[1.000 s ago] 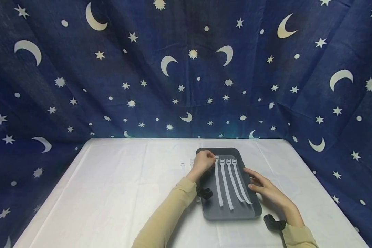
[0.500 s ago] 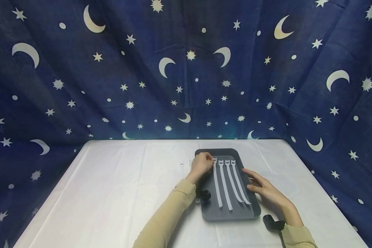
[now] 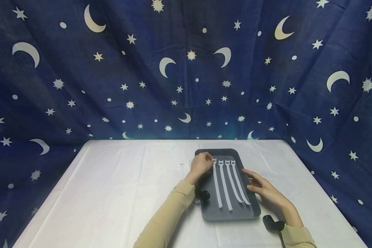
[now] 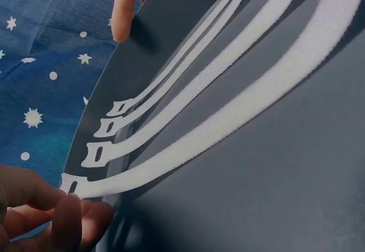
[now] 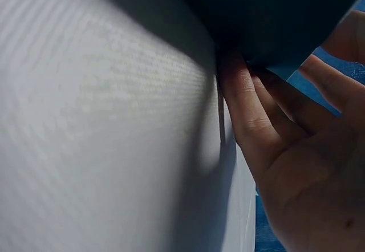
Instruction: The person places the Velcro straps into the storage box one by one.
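Observation:
A dark grey tray (image 3: 207, 179) lies on the white table, right of centre. Several long white straps (image 3: 226, 184) lie side by side in it, slotted heads at the far end. My left hand (image 3: 208, 162) pinches the head of the leftmost strap (image 3: 214, 161); in the left wrist view its fingertips (image 4: 68, 212) close on that strap's head (image 4: 73, 185). My right hand (image 3: 251, 179) rests with straight fingers along the tray's right rim. In the right wrist view those fingers (image 5: 251, 109) press against the tray's dark wall (image 5: 268, 18).
Two more white straps (image 3: 182, 165) lie on the white tablecloth (image 3: 117, 186) just left of my left hand. A dark blue cloth with moons and stars (image 3: 186, 69) hangs behind and beside the table. Black wrist cameras (image 3: 271, 223) sit at both cuffs.

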A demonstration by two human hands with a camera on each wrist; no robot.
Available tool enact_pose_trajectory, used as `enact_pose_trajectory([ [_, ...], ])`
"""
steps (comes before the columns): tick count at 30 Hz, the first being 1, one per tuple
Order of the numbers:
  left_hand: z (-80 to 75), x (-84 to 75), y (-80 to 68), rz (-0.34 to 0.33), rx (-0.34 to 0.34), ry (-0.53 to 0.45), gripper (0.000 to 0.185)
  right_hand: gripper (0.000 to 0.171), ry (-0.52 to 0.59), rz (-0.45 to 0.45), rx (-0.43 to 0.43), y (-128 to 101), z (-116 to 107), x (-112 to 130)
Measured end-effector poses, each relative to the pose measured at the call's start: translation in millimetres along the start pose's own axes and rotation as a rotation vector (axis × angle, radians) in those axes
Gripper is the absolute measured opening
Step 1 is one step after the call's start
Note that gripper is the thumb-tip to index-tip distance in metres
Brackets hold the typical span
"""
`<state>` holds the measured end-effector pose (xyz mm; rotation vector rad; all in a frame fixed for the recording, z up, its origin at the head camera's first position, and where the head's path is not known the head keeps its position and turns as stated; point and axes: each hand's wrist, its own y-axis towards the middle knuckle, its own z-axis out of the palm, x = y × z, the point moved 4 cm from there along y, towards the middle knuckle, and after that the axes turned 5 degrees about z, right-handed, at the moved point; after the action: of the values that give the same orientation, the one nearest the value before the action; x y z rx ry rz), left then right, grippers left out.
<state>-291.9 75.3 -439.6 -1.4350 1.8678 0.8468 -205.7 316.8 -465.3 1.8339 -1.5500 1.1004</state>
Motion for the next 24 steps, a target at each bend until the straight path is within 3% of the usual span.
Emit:
enact_pose_trajectory([
  [19,-2.2,8.3,0.1,-0.046,0.019,-0.314,0.02,0.064,0.003,0.015,0.001,-0.8,0.0,-0.8],
  [24,-6.4,5.0,-2.7,-0.03,0.02,-0.398,0.02,0.064,0.002,0.008,0.003,-0.5,0.1,0.6],
])
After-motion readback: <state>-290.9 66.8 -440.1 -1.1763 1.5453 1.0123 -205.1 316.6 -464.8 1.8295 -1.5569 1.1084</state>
